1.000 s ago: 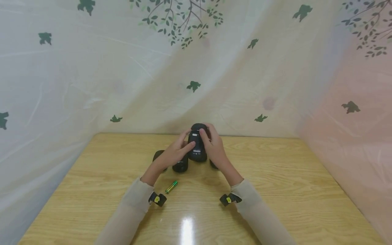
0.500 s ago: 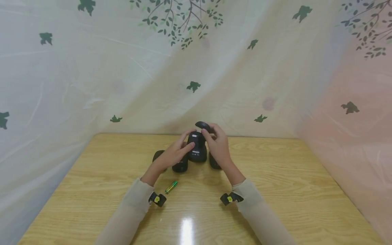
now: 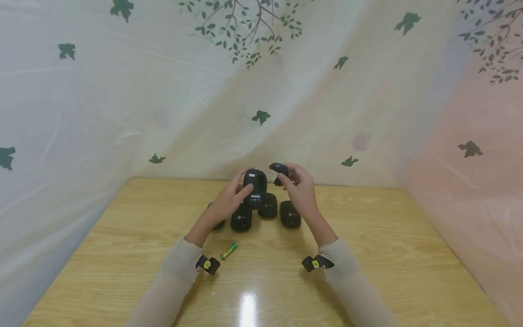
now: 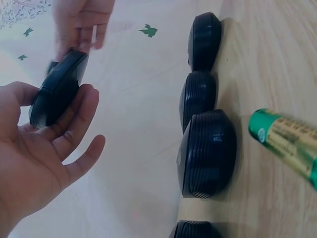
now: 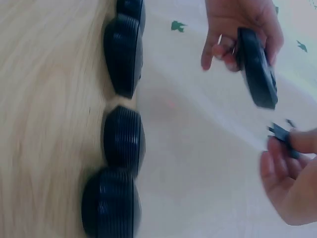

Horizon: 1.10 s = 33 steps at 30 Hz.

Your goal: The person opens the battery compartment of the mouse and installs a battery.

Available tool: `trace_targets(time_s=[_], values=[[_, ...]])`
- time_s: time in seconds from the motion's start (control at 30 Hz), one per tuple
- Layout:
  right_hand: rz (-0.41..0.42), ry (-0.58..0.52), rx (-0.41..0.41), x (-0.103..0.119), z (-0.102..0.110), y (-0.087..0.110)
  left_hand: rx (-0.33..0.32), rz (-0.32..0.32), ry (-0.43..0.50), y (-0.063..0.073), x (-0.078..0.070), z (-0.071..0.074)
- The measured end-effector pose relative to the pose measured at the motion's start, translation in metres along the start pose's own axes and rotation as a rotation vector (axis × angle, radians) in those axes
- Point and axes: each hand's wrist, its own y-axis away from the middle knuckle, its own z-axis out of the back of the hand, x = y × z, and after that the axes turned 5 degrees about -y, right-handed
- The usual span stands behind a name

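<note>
My left hand (image 3: 229,198) holds a black computer mouse (image 3: 255,200) above the table, its underside with small white labels turned toward the head camera. The thumb lies across that underside; in the left wrist view the fingers curl behind the mouse (image 4: 57,94). To the right, my right hand (image 3: 301,188) pinches a curved black cover (image 3: 278,168), held apart from the mouse. The right wrist view shows the cover (image 5: 282,136) edge-on between thumb and fingers. A green and gold battery (image 3: 229,251) lies on the table in front of the hands.
Several more black mice stand in a row on the wooden table (image 3: 367,254), among them one at the right (image 3: 290,214) and one nearer the left (image 3: 241,218). A patterned cloth (image 3: 196,113) hangs behind the table's far edge.
The right hand has drawn the cover off the mouse and away to the right. The left hand has shifted slightly left with the mouse, bringing more of the mice behind into sight.
</note>
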Motion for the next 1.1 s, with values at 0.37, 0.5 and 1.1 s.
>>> trace_targets(time_s=[0.37,0.5,1.1], values=[[-0.128,0.316,0.629,-0.022,0.006,0.018,-0.058,-0.039,0.033,0.001,-0.001,0.008],[-0.177,0.350,0.745,-0.029,0.004,0.028,-0.047,-0.056,0.054,0.001,0.000,0.008],[-0.228,0.491,0.809,-0.037,-0.001,0.044,0.000,-0.056,0.067,0.000,0.002,0.005]])
